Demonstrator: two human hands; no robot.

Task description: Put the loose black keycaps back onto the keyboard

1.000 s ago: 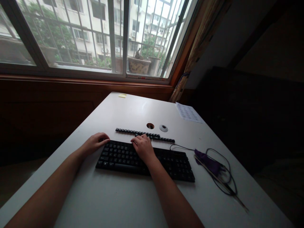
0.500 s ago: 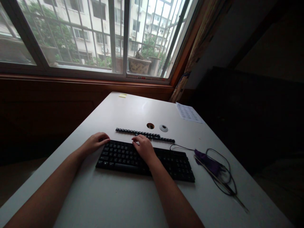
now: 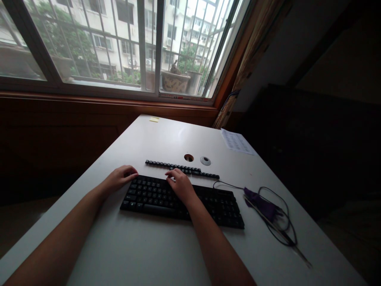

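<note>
A black keyboard (image 3: 160, 198) lies on the white desk, tilted slightly in my view. At its upper left corner, the curled fingers of my left hand (image 3: 121, 175) grip the edge. My right hand (image 3: 180, 184) is over the middle of the keyboard's upper edge. Its thumb and index finger are drawn together in a pinch; anything between them is too small to make out. Just behind the keyboard, loose black keycaps (image 3: 162, 163) stand in rows, partly hidden by my right hand.
A cable (image 3: 229, 184) runs right to a purple cloth (image 3: 262, 204), with a thin metal tool (image 3: 300, 256) beside it. Behind the keycaps are a round desk hole (image 3: 188, 158) and a grey ring cover (image 3: 205, 160). Printed paper (image 3: 237, 142) and a yellow note (image 3: 154, 119) lie farther back.
</note>
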